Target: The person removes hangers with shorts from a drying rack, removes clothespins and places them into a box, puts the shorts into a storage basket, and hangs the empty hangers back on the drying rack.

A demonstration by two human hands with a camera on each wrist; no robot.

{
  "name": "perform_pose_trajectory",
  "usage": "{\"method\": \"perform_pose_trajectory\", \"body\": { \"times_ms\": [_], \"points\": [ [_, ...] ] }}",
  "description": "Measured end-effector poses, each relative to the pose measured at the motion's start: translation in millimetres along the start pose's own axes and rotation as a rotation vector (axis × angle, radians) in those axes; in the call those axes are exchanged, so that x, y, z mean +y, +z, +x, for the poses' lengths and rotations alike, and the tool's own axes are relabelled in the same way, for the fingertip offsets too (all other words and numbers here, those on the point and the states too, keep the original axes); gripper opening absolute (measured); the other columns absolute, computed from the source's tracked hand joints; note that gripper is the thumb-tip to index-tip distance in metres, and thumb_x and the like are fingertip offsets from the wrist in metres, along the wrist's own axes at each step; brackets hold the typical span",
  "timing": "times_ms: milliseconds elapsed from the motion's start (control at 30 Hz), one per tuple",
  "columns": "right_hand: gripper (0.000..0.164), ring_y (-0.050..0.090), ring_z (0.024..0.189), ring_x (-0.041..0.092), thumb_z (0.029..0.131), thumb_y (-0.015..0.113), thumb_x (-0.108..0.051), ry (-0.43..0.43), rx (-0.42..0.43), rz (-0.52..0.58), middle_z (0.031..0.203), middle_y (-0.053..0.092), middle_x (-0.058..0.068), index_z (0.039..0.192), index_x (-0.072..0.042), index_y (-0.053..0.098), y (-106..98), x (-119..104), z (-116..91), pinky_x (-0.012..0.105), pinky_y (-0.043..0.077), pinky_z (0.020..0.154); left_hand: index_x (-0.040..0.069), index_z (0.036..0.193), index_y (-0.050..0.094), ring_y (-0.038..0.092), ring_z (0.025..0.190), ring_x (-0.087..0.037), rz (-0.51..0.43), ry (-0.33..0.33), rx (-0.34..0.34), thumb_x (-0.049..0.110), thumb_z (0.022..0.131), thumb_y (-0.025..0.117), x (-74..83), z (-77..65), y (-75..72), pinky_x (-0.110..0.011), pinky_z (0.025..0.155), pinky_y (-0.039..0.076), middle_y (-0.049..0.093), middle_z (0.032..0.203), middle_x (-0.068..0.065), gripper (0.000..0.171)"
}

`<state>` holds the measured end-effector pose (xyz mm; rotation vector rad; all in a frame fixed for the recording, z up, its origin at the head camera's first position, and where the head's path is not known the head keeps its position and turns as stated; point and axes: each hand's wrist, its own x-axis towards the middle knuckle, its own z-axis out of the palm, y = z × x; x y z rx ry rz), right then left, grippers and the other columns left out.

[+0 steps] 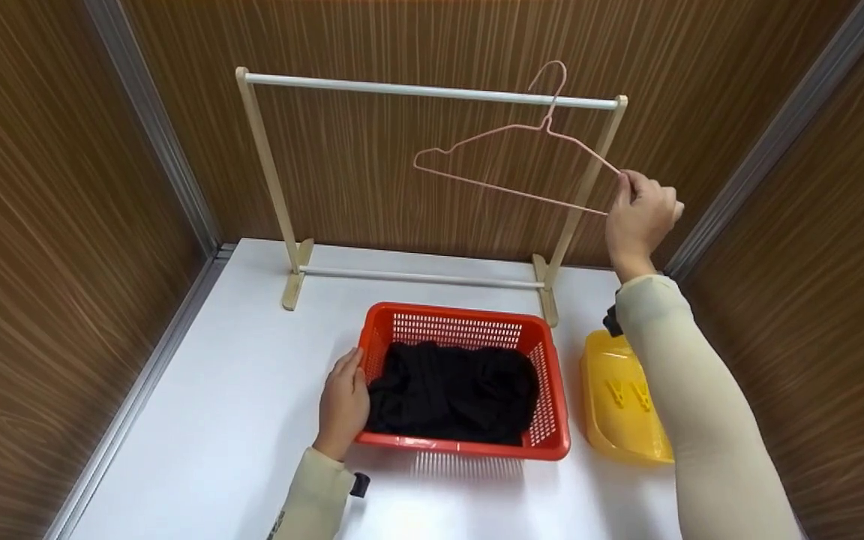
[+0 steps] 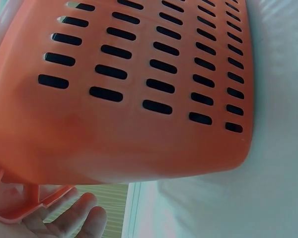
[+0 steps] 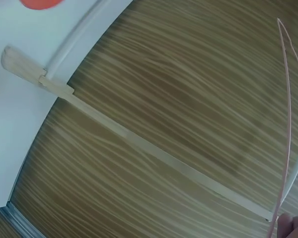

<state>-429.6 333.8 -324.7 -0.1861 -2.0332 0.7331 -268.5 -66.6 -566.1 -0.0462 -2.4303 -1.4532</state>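
Note:
My right hand [image 1: 640, 217] pinches the right end of a pink clothes hanger [image 1: 511, 191], thumb against fingers. The hanger's hook overlaps the top bar of a clothes rack [image 1: 402, 88]; whether it rests on the bar I cannot tell. In the right wrist view, the hanger's thin wire [image 3: 288, 114] runs down to the fingertips at the lower right corner. Against the left rim of a red plastic basket [image 1: 469, 450] rests my left hand [image 1: 343, 405], its fingers fairly straight. Black cloth [image 1: 451, 390] lies bunched inside the basket. In the left wrist view, fingers [image 2: 77, 215] show beyond the basket's rim.
Right of the basket stands a yellow tray [image 1: 612, 446], partly covered by my right forearm, with yellow clothespins [image 1: 616, 393] in it. The rack's wooden feet [image 1: 293, 289] stand on the white table [image 1: 229, 375]. Wood-grain panels [image 1: 64, 262] enclose the back and sides.

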Motion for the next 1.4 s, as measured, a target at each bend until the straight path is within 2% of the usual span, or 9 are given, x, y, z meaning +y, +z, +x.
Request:
{"method": "perform_pose_trajectory", "body": {
  "times_ms": [200, 533, 733, 833, 900, 967, 1100, 1233, 1400],
  "points": [
    [0.029, 0.056, 0.099, 0.035, 0.106, 0.059, -0.029, 0.022, -0.056, -0.063, 0.108, 0.076, 0.014, 0.117, -0.008, 0.078, 7.4, -3.0, 11.0, 0.047, 0.031, 0.096, -0.004, 0.148, 0.052, 0.046, 0.142, -0.039, 0.007, 0.006, -0.002, 0.004, 0.107, 0.050, 3.9, -1.6, 1.4, -0.054, 0.114, 0.038, 0.050, 0.152, -0.021, 0.042],
    [0.030, 0.057, 0.100, 0.033, 0.106, 0.061, -0.029, 0.006, -0.149, -0.069, 0.107, 0.076, 0.015, 0.118, -0.007, 0.078, 9.0, -7.5, 6.8, 0.048, 0.031, 0.094, -0.001, 0.150, 0.051, 0.045, 0.143, -0.037, 0.012, -0.013, -0.016, 0.006, 0.107, 0.051, 8.1, -6.6, -0.1, -0.053, 0.115, 0.038, 0.050, 0.154, -0.019, 0.043],
    [0.031, 0.059, 0.084, 0.022, 0.107, 0.058, -0.027, -0.017, -0.352, 0.022, 0.099, 0.075, 0.016, 0.114, -0.004, 0.077, 3.7, 3.9, -1.1, 0.027, 0.040, 0.079, -0.002, 0.149, 0.051, 0.045, 0.143, -0.038, -0.008, -0.014, -0.021, 0.005, 0.107, 0.050, 8.3, -8.7, -0.6, -0.054, 0.114, 0.038, 0.049, 0.154, -0.019, 0.042],
    [0.028, 0.065, 0.088, 0.022, 0.108, 0.056, -0.020, -0.032, -0.477, 0.081, 0.107, 0.074, 0.018, 0.121, -0.002, 0.073, 3.3, 11.8, -6.8, 0.027, 0.049, 0.074, -0.001, 0.150, 0.050, 0.045, 0.143, -0.037, -0.003, -0.019, -0.042, 0.006, 0.108, 0.049, 6.9, -9.6, -0.6, -0.054, 0.115, 0.037, 0.048, 0.155, -0.019, 0.043],
    [0.029, 0.066, 0.105, 0.028, 0.108, 0.055, -0.014, -0.052, -0.558, 0.095, 0.120, 0.071, 0.019, 0.130, -0.001, 0.067, 4.7, 16.5, -10.8, 0.035, 0.052, 0.089, -0.002, 0.150, 0.049, 0.044, 0.143, -0.038, -0.005, -0.021, -0.048, 0.006, 0.108, 0.049, 6.0, -9.3, -0.3, -0.054, 0.115, 0.037, 0.048, 0.155, -0.019, 0.043],
    [0.033, 0.061, 0.121, 0.035, 0.107, 0.055, -0.011, -0.090, -0.581, 0.075, 0.129, 0.068, 0.021, 0.137, 0.000, 0.062, 5.9, 19.4, -16.5, 0.047, 0.045, 0.105, -0.002, 0.150, 0.050, 0.044, 0.143, -0.038, -0.013, -0.020, -0.046, 0.005, 0.107, 0.050, 5.3, -8.5, -0.2, -0.054, 0.115, 0.037, 0.048, 0.155, -0.019, 0.043],
    [0.036, 0.051, 0.133, 0.040, 0.105, 0.056, -0.008, -0.120, -0.467, 0.017, 0.135, 0.063, 0.021, 0.140, 0.000, 0.058, 5.5, 20.8, -35.6, 0.054, 0.030, 0.117, -0.002, 0.149, 0.050, 0.044, 0.144, -0.038, -0.025, -0.024, -0.040, 0.005, 0.107, 0.050, 3.4, -9.0, -1.0, -0.054, 0.115, 0.037, 0.049, 0.154, -0.019, 0.043],
    [0.029, 0.056, 0.119, 0.038, 0.100, 0.058, -0.002, -0.081, -0.329, 0.130, 0.123, 0.066, 0.022, 0.128, 0.004, 0.063, -3.1, 16.9, -71.3, 0.052, 0.038, 0.107, -0.002, 0.150, 0.050, 0.043, 0.145, -0.037, -0.027, -0.038, -0.031, 0.006, 0.107, 0.051, -0.1, -10.1, -2.3, -0.053, 0.116, 0.036, 0.049, 0.155, -0.019, 0.044],
    [0.024, 0.060, 0.105, 0.039, 0.093, 0.060, 0.003, 0.024, -0.366, 0.295, 0.112, 0.066, 0.026, 0.116, 0.008, 0.065, -20.3, 23.2, -141.5, 0.051, 0.046, 0.097, -0.001, 0.150, 0.050, 0.043, 0.145, -0.036, -0.026, -0.045, -0.016, 0.004, 0.105, 0.054, -2.1, -8.6, -5.1, -0.053, 0.116, 0.036, 0.049, 0.155, -0.018, 0.045]
  ]
}}
